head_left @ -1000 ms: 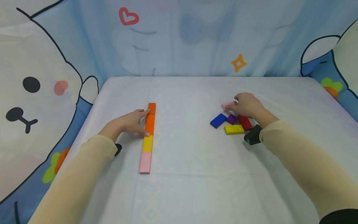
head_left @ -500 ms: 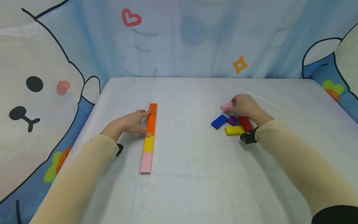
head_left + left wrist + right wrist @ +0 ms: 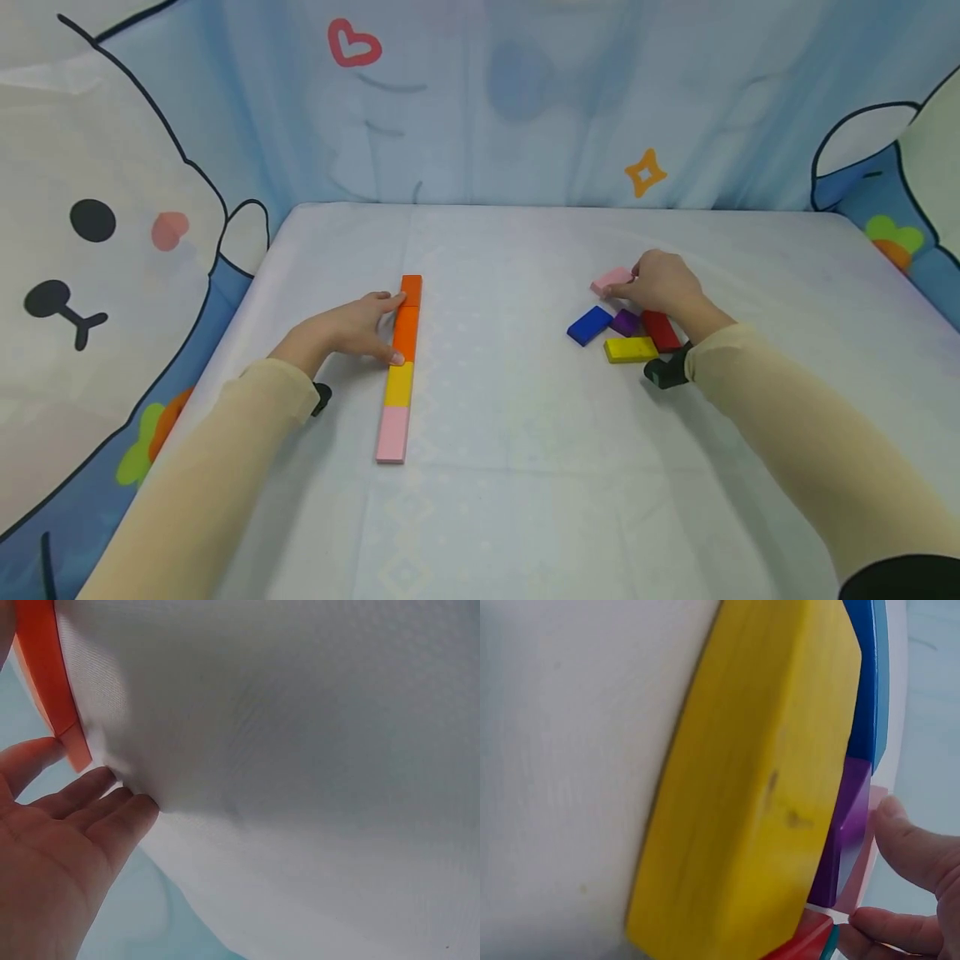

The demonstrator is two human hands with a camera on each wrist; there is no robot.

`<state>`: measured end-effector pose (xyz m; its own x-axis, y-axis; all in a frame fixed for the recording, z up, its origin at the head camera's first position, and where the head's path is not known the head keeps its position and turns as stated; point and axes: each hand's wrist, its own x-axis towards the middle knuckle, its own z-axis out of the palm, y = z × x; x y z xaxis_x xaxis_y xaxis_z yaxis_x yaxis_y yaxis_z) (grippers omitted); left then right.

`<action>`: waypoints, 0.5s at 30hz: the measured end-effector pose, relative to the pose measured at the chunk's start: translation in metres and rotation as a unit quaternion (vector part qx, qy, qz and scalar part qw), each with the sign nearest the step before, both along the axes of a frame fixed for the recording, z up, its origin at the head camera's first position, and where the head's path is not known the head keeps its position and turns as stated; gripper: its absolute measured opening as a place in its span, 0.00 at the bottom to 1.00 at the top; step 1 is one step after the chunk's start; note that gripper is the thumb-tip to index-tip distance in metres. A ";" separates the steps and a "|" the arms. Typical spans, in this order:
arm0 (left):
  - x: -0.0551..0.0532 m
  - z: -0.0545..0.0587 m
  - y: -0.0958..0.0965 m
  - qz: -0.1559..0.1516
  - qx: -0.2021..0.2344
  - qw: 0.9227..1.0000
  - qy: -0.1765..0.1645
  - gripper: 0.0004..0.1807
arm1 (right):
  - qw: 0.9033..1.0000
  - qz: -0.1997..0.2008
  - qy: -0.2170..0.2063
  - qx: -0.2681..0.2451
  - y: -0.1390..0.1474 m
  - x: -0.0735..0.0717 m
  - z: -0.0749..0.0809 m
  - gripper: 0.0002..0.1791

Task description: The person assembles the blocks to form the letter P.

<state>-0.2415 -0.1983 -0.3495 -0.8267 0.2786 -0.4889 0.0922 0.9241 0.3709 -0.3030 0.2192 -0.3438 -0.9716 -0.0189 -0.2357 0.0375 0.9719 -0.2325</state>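
Observation:
A straight row of flat wooden blocks lies on the left of the white table: a short orange block (image 3: 411, 288), a longer orange block (image 3: 406, 332), a yellow block (image 3: 399, 384) and a pink block (image 3: 392, 435) nearest the person. My left hand (image 3: 351, 327) touches the row's left side, thumb by the orange-yellow joint and a fingertip at the upper orange joint. In the left wrist view its other fingers extend over the cloth. My right hand (image 3: 662, 286) pinches another pink block (image 3: 611, 279) between thumb and fingers at the far side of a loose group.
Close to the right hand lie a blue block (image 3: 589, 326), a purple block (image 3: 626, 322), a red block (image 3: 660, 332) and a second yellow block (image 3: 631, 350). A sliver of a teal block (image 3: 830, 942) shows beside the red one. A printed curtain (image 3: 465, 100) hangs behind the table.
The right hand has drawn slightly towards the person, its fingers shifting on the pink block. The left hand and the row have kept their places.

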 end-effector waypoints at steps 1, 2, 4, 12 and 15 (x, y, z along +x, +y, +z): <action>0.000 -0.001 0.000 0.001 0.000 1.000 0.000 0.56 | 1.000 -0.004 0.000 -0.001 -0.001 0.000 0.000 0.37; 0.000 -0.001 0.000 0.001 0.001 1.000 0.000 0.56 | 1.000 -0.006 0.001 -0.002 -0.002 0.000 0.000 0.37; 0.000 -0.002 -0.001 0.002 0.003 1.000 0.000 0.56 | 1.000 -0.006 0.003 -0.006 -0.003 -0.001 -0.001 0.36; -0.001 -0.002 -0.002 0.005 0.002 1.000 0.001 0.56 | 0.999 0.017 -0.010 -0.035 -0.013 -0.013 0.001 0.33; -0.001 -0.002 -0.002 0.006 0.004 1.000 0.000 0.56 | 0.998 0.028 -0.015 -0.048 -0.021 -0.020 0.003 0.33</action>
<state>-0.2428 -0.2000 -0.3517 -0.8306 0.2721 -0.4859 0.0806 0.9220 0.3787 -0.3227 0.1981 -0.3413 -0.9612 -0.0959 -0.2586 -0.0072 0.9460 -0.3242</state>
